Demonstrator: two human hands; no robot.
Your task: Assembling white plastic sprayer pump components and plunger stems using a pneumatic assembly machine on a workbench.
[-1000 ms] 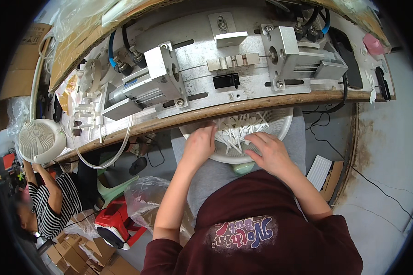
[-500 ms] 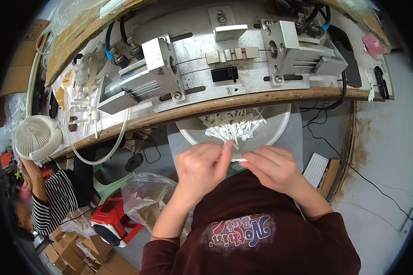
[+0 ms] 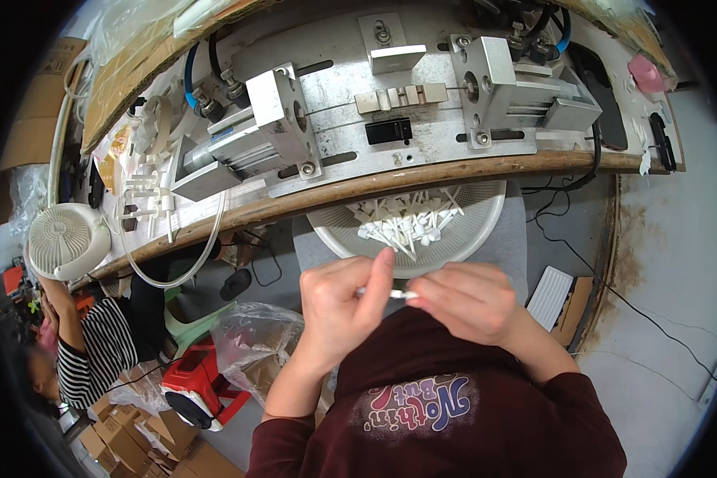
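Observation:
Between my two hands is a small, thin white plastic piece (image 3: 397, 294), held roughly level over my lap. My left hand (image 3: 338, 301) is closed round its left end, the thumb pointing up. The fingertips of my right hand (image 3: 468, 299) pinch the other end. Most of the piece is hidden in the fingers. Just beyond my hands a white mesh basket (image 3: 486, 227) holds a heap of white plastic pieces (image 3: 406, 223), many with thin stems.
A metal fixture with two clamp cylinders (image 3: 275, 123) (image 3: 490, 95) stands on the wooden-edged bench (image 3: 374, 187). To the left are more white plastic parts (image 3: 143, 195), a round fan (image 3: 69, 241), a red stool (image 3: 190, 368) and a co-worker's striped sleeve (image 3: 76, 362). Cables trail over the floor at right.
My hands have drawn slightly apart, and more of the white piece shows between them. My left thumb has shifted a little to the left.

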